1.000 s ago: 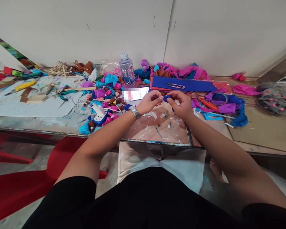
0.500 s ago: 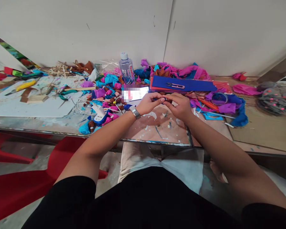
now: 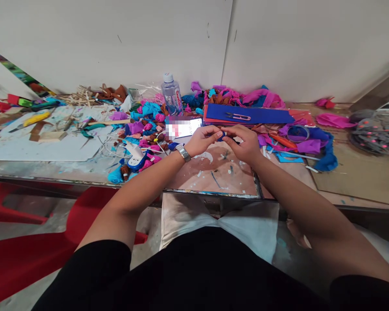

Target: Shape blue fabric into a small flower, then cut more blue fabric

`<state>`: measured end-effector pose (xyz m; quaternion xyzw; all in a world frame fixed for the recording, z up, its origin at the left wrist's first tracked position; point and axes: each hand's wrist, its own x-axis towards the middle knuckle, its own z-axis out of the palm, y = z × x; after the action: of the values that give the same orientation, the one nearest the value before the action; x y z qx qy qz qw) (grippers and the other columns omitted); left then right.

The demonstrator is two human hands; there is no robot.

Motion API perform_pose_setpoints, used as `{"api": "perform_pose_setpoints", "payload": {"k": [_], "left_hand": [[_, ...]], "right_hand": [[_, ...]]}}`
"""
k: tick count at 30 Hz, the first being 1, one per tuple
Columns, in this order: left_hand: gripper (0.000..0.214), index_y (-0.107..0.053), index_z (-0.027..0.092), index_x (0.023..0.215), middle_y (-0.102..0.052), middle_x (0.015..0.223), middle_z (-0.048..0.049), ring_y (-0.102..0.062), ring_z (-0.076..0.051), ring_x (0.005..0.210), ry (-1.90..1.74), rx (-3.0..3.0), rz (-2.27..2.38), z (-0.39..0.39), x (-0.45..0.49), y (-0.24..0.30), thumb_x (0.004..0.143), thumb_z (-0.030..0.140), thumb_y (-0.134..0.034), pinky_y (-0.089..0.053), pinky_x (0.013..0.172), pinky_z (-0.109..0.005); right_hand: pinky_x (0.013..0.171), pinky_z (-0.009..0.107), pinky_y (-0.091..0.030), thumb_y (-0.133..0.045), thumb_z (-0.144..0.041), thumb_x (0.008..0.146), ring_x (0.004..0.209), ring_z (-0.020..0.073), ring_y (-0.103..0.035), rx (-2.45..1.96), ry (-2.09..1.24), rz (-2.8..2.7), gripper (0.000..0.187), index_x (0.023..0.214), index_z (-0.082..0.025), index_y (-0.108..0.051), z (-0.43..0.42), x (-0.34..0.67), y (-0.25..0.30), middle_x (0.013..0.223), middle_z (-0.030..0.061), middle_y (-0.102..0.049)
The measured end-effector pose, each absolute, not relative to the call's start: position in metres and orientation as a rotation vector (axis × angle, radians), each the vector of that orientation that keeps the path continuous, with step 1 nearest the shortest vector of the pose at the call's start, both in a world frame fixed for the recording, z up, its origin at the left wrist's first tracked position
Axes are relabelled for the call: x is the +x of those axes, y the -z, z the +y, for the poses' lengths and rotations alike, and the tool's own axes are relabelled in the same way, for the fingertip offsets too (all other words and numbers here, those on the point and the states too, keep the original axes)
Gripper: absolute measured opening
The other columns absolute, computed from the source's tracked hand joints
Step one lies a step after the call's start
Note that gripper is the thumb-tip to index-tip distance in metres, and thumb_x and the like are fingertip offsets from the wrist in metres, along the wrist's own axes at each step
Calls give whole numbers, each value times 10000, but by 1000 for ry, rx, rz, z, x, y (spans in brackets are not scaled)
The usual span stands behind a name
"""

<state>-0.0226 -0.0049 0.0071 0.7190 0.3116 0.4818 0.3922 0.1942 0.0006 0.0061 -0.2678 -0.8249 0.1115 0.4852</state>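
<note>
A small piece of dark blue crepe paper (image 3: 221, 137) is pinched between my two hands, mostly covered by the fingers. My left hand (image 3: 205, 140), with a metal watch (image 3: 183, 152) on its wrist, grips it from the left with thumb and fingertips. My right hand (image 3: 244, 141) closes on it from the right. Both hands are held over the front of the worktable. Just behind my left hand lies a lit phone (image 3: 190, 129). Beyond the hands, a pair of thread snips (image 3: 237, 116) rests on a stack of dark blue paper (image 3: 262, 113).
A water bottle (image 3: 171, 96) stands among crumpled coloured paper. A white plug sits in a blue-and-white power strip (image 3: 137, 161). To the left are a yellow cutter (image 3: 36, 118) and green-handled pliers (image 3: 92, 126). A roll of tape (image 3: 298, 134) lies right; a red chair (image 3: 84, 211) stands below left.
The fingers have shifted slightly around the blue paper, and more of it shows between the fingertips. Both hands stay in nearly the same place.
</note>
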Motion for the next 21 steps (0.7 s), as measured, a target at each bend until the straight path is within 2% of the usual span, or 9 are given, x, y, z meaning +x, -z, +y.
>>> {"api": "perform_pose_setpoints", "payload": {"k": [4, 10, 16, 21], "left_hand": [[619, -721, 160, 827, -642, 766, -29, -555, -113, 681, -1201, 1830, 803, -4, -22, -6, 870, 777, -703, -466, 668, -274], [602, -702, 162, 890, -634, 751, -15, -571, -113, 681, -1190, 1753, 764, -4, -19, -4, 820, 755, -777, -468, 657, -270], [600, -674, 159, 847, -637, 751, -17, -583, -113, 688, -1155, 1792, 782, -2, -20, 0, 860, 756, -733, -481, 670, -268], [615, -681, 179, 1084, -702, 964, -49, -627, -117, 754, -1233, 1755, 770, -4, -20, -1, 862, 750, -735, -506, 696, -265]], "right_hand": [[828, 413, -605, -653, -562, 1015, 908, 242, -742, -645, -274, -2018, 335, 1135, -285, -797, 0, 194, -6, 1037, 69, -810], [778, 384, -597, -681, -618, 980, 852, 229, -719, -734, -298, -1916, 371, 1046, -260, -758, 3, 195, -2, 955, 57, -775], [793, 393, -572, -681, -622, 981, 852, 235, -711, -741, -255, -1936, 373, 996, -255, -742, 6, 198, 0, 938, 52, -773], [791, 389, -553, -669, -633, 988, 853, 236, -717, -709, -207, -1972, 386, 984, -253, -738, 7, 198, -2, 937, 54, -781]]}}
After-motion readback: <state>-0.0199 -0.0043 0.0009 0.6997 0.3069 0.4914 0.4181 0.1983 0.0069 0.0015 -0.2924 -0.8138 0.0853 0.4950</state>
